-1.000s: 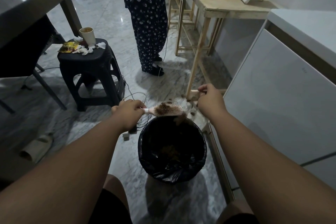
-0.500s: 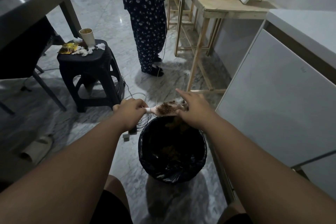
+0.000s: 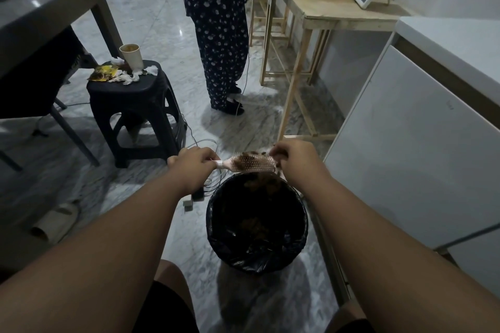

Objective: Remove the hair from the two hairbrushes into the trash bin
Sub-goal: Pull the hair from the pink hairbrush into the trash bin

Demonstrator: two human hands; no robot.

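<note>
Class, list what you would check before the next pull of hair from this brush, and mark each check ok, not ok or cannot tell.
1. Left hand grips the hairbrush by its handle: ok.
2. Brush head held over the trash bin, near its far rim: ok.
3. Right hand at the brush's tip, fingers on the hair: ok.
4. Hair left on the bristles: not ok, clumps remain.
5. Second hairbrush located: cannot tell, not in view.

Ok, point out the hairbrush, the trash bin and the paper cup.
hairbrush [image 3: 253,163], head view, bristle face.
trash bin [image 3: 213,224], head view, left rim.
paper cup [image 3: 133,58], head view, side wall.
</note>
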